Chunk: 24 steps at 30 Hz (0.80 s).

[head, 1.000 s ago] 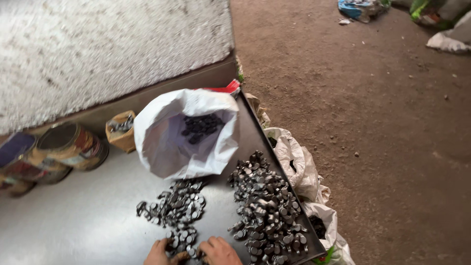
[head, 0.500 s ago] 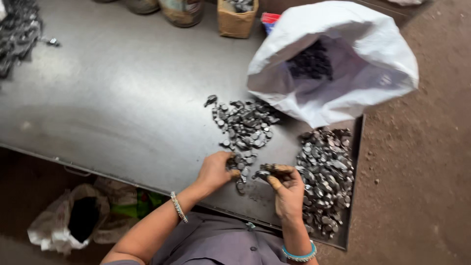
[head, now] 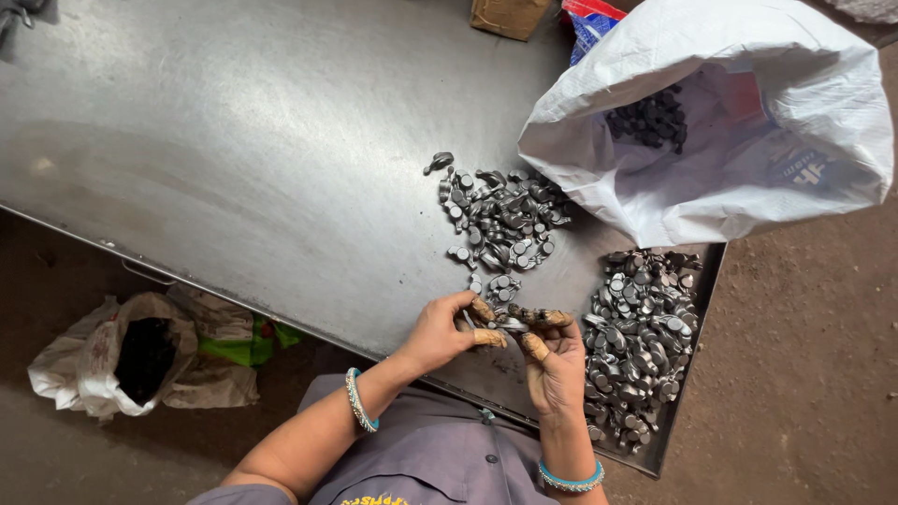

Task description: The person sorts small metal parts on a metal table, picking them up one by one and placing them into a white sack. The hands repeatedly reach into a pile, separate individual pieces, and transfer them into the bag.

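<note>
Both hands meet at the near edge of the steel table (head: 234,159). The left hand (head: 438,329) and right hand (head: 552,367) have their fingers closed together on one small metal part (head: 510,321), pinched between the fingertips. A loose pile of parts (head: 500,217) lies just beyond, a bigger heap (head: 641,337) to the right, and an open white sack (head: 739,122) farther right.

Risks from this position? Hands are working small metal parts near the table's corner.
1. The right-hand pile reaches almost to the metal table's edge; a nudge could send parts onto the dirt floor.
2. The left hand and right hand pinch one small part at the fingertips; it may slip.
3. The white sack slumps over the table; it could spill dark parts.
</note>
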Available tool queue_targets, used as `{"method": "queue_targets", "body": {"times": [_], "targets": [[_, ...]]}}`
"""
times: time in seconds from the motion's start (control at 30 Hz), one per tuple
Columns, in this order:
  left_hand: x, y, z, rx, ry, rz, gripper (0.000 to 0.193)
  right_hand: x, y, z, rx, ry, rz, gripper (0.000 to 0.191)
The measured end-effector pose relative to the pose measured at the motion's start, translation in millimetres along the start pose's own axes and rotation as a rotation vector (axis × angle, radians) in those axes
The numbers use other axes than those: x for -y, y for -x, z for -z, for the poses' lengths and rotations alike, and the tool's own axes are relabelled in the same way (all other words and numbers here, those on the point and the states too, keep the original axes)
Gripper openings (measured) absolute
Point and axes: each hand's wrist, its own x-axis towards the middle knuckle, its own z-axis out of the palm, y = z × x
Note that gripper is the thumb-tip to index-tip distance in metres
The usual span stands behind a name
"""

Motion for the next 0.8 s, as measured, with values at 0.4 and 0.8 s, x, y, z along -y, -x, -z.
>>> {"method": "queue_targets", "body": {"times": [0.4,0.8], "targets": [[28,-5,-3,0.250,0.468,0.333,0.023,1,-7,-3,-0.018,0.149,-0.145,0.033],[45,-6,-9,0.282,0.623,0.465,0.029,-2,6,-7,0.075,0.378,0.003,0.019]]}}
